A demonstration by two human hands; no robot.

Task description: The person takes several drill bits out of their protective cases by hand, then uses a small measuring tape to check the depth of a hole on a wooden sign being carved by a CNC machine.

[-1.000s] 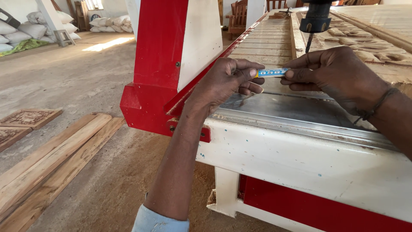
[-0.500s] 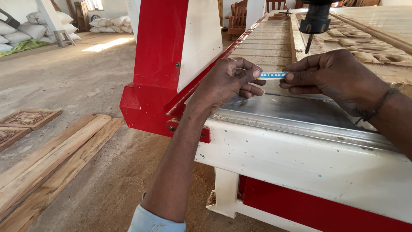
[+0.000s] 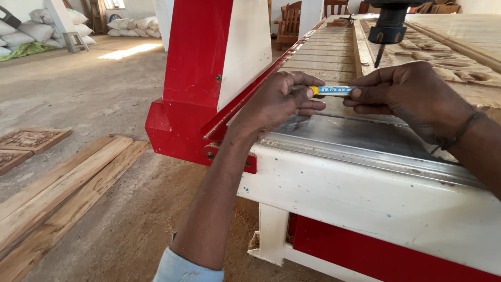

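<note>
Hands meet over the end of a big red-and-white routing machine, and between them sits one small blue-and-white stick with a yellow end, about the shape of a marker or a slim tube. The left hand pinches the yellow end between thumb and fingertips; the right hand grips the opposite end the same way. Both are closed on it, holding it level just above the machine's grey metal end plate.

Compared with a second ago, the stick sits a shade higher and nearer the left hand, the fingers have tightened, and more of the yellow end shows. That looks like a cap or tip being worked loose, though I cannot tell for certain.

Only the head view is on offer, so the count comes from there: two hands, one stick, one black router spindle with its bit hanging just beyond the right hand, and one carved wooden panel on the bed behind it. Down to the left of the left arm lie three long wooden planks on the dusty floor, two carved wooden squares past them, and a pile of white sacks by the far wall.
</note>
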